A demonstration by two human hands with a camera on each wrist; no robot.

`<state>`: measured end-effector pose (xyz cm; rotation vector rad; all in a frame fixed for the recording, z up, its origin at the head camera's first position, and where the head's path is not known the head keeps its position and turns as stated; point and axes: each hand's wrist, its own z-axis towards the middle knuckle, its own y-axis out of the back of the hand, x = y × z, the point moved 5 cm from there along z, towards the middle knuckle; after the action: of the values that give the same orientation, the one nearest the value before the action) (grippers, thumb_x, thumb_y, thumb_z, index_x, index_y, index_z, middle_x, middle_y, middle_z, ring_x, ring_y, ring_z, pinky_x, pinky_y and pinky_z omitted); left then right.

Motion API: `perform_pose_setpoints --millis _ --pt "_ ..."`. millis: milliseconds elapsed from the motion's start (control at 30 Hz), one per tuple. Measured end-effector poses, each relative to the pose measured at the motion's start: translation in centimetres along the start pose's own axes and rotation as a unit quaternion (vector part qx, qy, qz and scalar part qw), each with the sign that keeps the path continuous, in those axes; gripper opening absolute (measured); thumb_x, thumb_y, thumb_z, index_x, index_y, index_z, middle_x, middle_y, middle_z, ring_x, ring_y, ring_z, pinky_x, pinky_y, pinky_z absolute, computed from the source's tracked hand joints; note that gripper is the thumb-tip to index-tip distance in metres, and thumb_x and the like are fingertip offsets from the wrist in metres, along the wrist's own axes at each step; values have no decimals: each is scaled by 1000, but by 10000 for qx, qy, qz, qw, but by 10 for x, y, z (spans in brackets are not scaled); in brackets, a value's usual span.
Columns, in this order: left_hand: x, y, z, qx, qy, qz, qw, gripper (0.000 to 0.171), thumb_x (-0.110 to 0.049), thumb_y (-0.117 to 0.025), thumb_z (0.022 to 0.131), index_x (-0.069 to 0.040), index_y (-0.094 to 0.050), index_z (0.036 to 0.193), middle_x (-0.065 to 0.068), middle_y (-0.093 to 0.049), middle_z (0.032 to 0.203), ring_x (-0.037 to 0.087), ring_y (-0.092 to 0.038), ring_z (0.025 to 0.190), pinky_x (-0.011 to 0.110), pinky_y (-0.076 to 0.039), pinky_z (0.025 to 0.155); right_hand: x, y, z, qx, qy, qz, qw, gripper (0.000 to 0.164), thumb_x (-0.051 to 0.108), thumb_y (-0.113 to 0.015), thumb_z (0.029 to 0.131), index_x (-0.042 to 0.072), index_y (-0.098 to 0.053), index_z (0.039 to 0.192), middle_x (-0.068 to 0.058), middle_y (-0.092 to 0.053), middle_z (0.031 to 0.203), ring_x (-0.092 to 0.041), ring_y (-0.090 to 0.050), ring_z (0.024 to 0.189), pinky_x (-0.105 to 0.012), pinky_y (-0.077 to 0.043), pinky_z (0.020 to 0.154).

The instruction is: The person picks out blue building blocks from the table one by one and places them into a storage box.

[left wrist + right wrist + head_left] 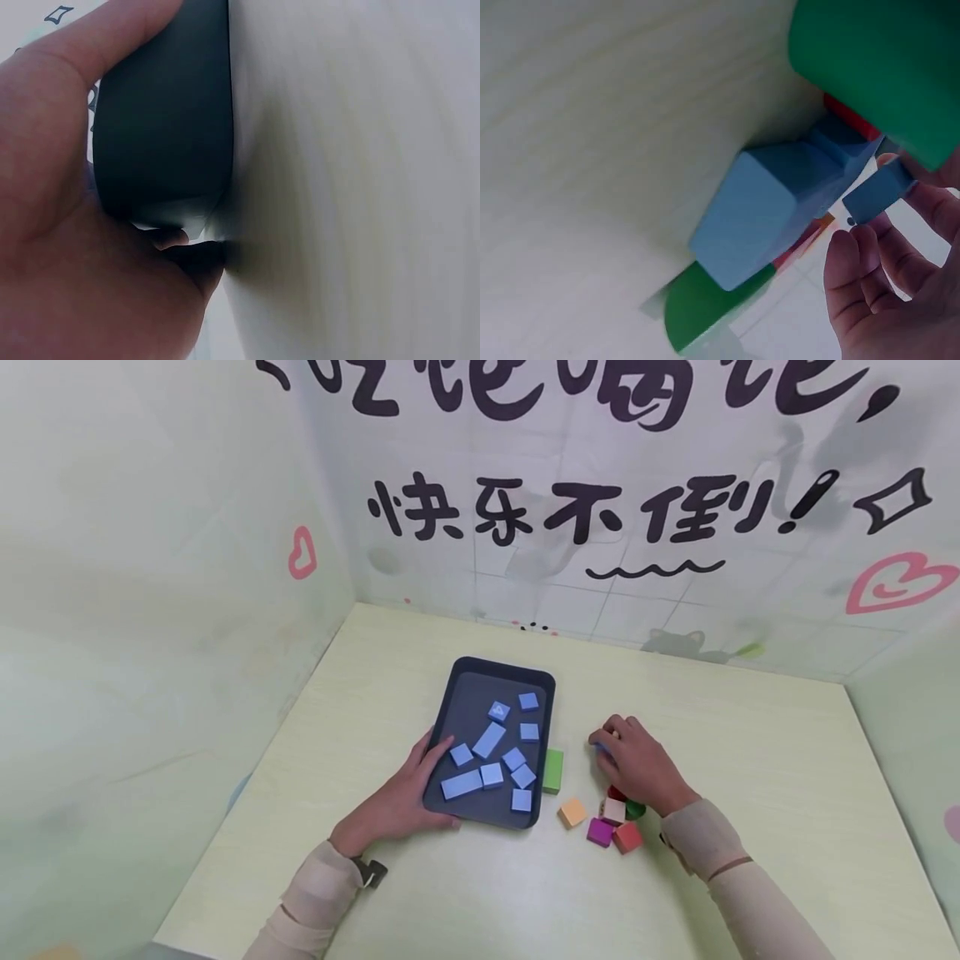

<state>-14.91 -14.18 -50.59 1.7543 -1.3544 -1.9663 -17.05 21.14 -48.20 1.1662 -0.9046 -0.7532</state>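
Observation:
My left hand grips the near left corner of a dark tray. The thumb and fingers wrap the tray's wall in the left wrist view. Several blue blocks lie scattered in the tray, including a long block and a cube with a mark on top. To the right of the tray, my right hand pinches a small blue block between thumb and fingers. Below that hand in the right wrist view are a larger bluish block and a green rounded block.
A light green block stands against the tray's right side. Nearer me lie an orange block, a magenta block, a red block and a beige block. Printed walls enclose the pale table.

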Motion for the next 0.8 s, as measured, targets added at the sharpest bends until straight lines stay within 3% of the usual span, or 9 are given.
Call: perform_pose_setpoints --millis 433,667,800 --pt "-2 2 -1 0 5 79 10000 121 -51 -88 69 -30 -12 161 6 4 164 34 -33 139 45 -38 103 22 15 33 -77 -13 419 9991 19 20 -56 94 12 -68 105 0 -47 102 -16 -46 82 -30 -45 73" --pt "-1 1 -1 5 -20 58 10000 121 -48 -89 69 -29 -12 161 5 5 164 34 -32 139 45 -38 103 48 19 60 -195 418 330 9984 23 24 -45 94 14 -65 100 -1 -45 99 -16 -45 81 -30 -42 72" --pt "0 1 0 3 -56 56 10000 121 -50 -89 69 -28 -13 161 5 5 164 34 -32 139 45 -38 103 64 20 76 -281 769 229 9964 23 24 -46 95 13 -65 100 -3 -44 97 -17 -44 81 -30 -40 70"
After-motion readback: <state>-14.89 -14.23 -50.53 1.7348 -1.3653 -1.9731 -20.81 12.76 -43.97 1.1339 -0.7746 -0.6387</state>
